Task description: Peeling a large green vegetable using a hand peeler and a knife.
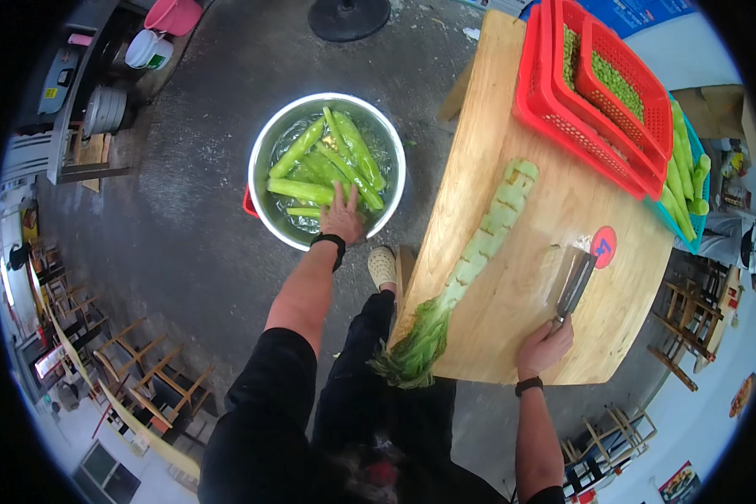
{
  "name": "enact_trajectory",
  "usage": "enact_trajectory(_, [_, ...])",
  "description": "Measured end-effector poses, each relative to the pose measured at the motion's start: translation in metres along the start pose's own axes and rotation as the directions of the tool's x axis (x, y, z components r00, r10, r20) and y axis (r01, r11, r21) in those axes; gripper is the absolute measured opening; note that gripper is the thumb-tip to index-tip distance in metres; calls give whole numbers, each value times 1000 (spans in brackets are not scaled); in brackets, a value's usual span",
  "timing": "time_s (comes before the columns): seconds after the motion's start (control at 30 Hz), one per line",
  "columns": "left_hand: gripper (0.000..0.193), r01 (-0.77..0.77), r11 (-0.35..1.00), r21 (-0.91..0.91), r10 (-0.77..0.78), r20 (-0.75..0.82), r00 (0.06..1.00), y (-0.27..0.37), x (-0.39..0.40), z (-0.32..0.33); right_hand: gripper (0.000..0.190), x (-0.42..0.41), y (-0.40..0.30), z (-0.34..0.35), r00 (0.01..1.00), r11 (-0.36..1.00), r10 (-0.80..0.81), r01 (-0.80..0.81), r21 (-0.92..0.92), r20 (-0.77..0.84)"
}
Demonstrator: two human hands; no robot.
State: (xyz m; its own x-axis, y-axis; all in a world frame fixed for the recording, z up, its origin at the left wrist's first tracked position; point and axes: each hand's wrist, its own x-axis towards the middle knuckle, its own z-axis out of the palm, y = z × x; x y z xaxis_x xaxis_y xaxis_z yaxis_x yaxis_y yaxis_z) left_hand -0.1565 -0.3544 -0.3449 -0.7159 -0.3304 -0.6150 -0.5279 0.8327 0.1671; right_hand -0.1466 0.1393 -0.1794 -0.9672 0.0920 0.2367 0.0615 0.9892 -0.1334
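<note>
My left hand (342, 217) reaches into a round metal basin (256, 142), its fingers spread over a peeled celtuce stem (299, 189). Whether they grip it I cannot tell. Several pale green stems lie in the water there. On the wooden table (479, 327), my right hand (547, 348) is closed around the handle of a kitchen knife (576, 283), the blade pointing away from me. Between the hands lies a whole celtuce (488, 230), notched along its stem, with its leafy top (416, 349) hanging over the near table edge.
Nested red plastic baskets (535, 94) with green beans or peas stand at the table's far right. Beside them a teal basket (693, 242) holds more peeled stems. Buckets (148, 49) sit at the upper left; wooden stools (157, 384) stand at the lower left.
</note>
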Motion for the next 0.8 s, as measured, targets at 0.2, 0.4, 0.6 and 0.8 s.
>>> enact_trajectory(0.2, [67,19,995,94,-32,137,990,-33,20,7,46,3,-13,5,1000,999,13,-14,30,15])
enact_trajectory(0.4, [42,-214,897,-388,133,-226,965,21,-49,-12,46,2,0,1,999,1000,-6,5,-6,-38])
enact_trajectory(0.6, [42,-293,750,-593,131,-301,945,82,-157,-85,49,0,1,-2,1000,1000,-15,15,8,-25])
enact_trajectory(0.8, [44,-433,719,-544,318,-296,901,140,-243,-107,51,-2,4,0,1000,999,27,-27,39,-4])
